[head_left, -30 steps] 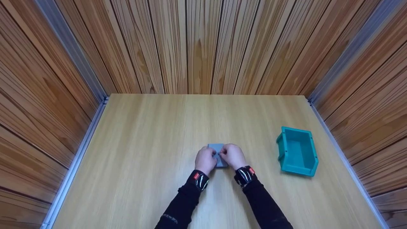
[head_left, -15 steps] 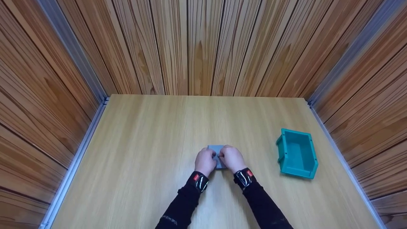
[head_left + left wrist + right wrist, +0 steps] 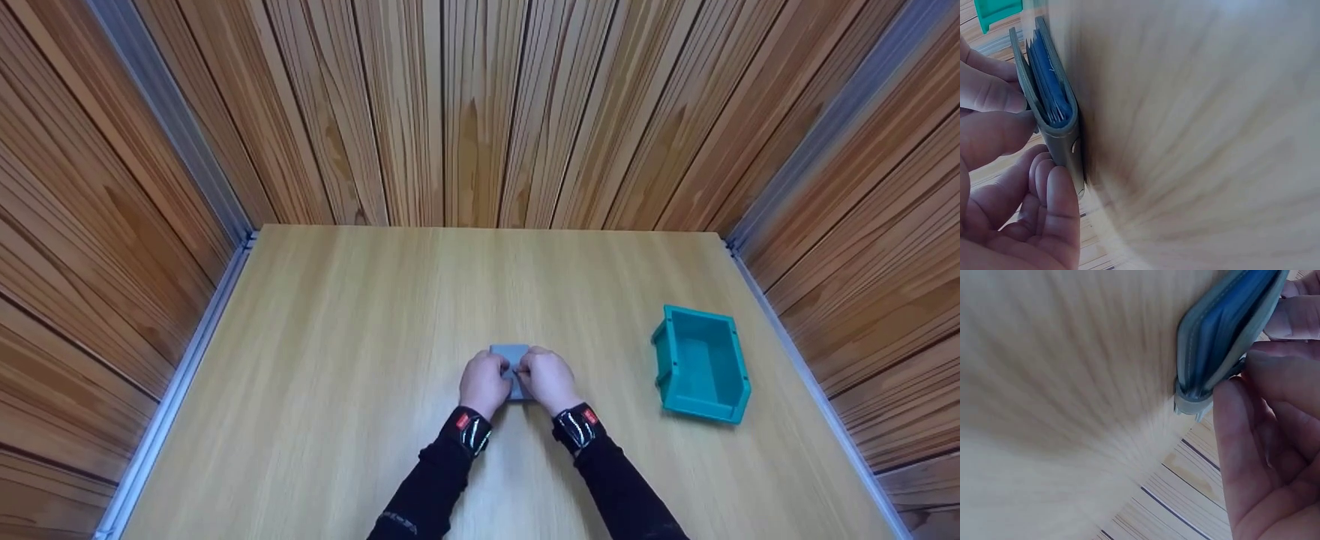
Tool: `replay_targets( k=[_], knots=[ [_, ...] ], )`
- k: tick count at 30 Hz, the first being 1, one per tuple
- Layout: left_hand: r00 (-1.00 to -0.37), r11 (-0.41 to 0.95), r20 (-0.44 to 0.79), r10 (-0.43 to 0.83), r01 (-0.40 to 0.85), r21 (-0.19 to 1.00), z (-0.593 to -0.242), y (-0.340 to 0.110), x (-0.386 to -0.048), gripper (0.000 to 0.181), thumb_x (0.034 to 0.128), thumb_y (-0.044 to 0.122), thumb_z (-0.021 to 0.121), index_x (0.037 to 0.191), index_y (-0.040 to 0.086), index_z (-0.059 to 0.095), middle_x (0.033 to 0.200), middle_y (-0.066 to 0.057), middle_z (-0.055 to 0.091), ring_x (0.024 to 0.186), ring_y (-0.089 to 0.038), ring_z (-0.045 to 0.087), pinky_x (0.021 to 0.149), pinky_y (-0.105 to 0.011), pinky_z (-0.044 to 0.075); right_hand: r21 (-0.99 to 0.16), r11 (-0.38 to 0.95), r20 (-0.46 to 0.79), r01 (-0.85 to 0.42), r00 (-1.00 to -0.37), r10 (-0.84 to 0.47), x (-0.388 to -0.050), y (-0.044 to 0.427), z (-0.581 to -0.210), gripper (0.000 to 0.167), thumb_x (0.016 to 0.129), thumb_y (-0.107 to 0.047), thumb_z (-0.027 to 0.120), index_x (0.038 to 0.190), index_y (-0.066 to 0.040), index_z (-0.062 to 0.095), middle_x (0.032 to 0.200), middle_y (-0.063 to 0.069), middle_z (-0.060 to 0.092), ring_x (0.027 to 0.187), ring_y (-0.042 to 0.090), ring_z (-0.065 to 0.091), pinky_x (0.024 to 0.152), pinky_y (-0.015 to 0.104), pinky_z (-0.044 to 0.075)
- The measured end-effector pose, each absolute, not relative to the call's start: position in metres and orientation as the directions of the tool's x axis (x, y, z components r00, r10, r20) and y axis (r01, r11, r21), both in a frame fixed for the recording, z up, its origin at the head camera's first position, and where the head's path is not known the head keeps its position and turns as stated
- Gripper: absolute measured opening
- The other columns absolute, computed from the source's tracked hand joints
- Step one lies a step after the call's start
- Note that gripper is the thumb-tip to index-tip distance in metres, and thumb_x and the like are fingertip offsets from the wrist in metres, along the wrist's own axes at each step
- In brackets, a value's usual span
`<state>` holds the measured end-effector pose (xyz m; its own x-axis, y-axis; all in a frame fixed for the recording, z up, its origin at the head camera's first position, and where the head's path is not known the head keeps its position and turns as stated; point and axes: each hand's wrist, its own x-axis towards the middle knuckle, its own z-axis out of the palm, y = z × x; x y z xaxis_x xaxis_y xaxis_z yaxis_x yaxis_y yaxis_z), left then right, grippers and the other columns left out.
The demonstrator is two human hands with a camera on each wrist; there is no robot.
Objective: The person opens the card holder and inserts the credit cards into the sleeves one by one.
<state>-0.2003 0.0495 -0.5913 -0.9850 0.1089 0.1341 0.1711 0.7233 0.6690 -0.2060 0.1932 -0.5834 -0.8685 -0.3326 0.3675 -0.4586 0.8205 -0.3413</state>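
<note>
A grey-blue card holder (image 3: 510, 350) lies on the table in front of me, folded over, with thin blue sleeves between its covers. In the left wrist view, the curved spine of the card holder (image 3: 1060, 140) faces the camera. My left hand (image 3: 484, 381) grips it, fingers along the spine and thumb near the front cover. My right hand (image 3: 550, 379) pinches at the opposite side, by a small dark part on the cover. That part is mostly hidden behind the fingertips. The right wrist view shows the card holder (image 3: 1199, 337) slightly gaping at its edge.
A teal plastic bin (image 3: 703, 364) stands on the right of the wooden table (image 3: 360, 300). Wood-panelled walls (image 3: 480, 112) with metal corner rails enclose the table at the back and both sides.
Both hands stay at the card holder, with only slight shifts of the right hand's fingers. The whole head view has tilted a little, so everything sits slightly lower.
</note>
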Motion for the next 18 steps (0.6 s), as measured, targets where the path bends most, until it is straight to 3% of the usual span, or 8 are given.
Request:
replay_targets(
  k=[8,15,18],
  knots=[
    [-0.989,0.72,0.117,0.092,0.148,0.678,-0.586,0.046,-0.197,0.015,0.0753,0.007,0.076,0.089,0.001,0.073,0.087,-0.008,0.063,0.083,-0.026,0.061,0.073,-0.039,0.049,-0.457,0.818,0.256,-0.349,-0.933,-0.254,-0.206,0.192,-0.579,0.005,0.078,-0.001,0.075,0.076,-0.003,0.071,0.08,0.006,0.064,0.075,0.024,0.064,0.073,0.039,0.052],
    [-0.991,0.744,0.111,0.072,0.127,0.655,-0.579,0.036,-0.192,0.016,0.0818,0.016,0.077,0.091,0.003,0.073,0.083,-0.004,0.06,0.079,-0.022,0.058,0.069,-0.036,0.047,-0.519,0.814,0.233,-0.263,-0.959,-0.161,-0.201,0.2,-0.575,0.005,0.084,-0.007,0.075,0.081,-0.004,0.073,0.081,0.004,0.064,0.075,0.022,0.062,0.071,0.04,0.051],
    [-0.985,0.75,0.166,0.04,0.139,0.646,-0.576,0.028,-0.19,0.017,0.0814,0.015,0.077,0.092,0.003,0.073,0.082,-0.005,0.06,0.078,-0.022,0.058,0.069,-0.036,0.047,-0.52,0.826,0.239,-0.219,-0.965,-0.106,-0.198,0.209,-0.571,0.005,0.085,-0.009,0.074,0.082,-0.005,0.072,0.081,0.005,0.063,0.076,0.022,0.061,0.071,0.04,0.051]
  ],
)
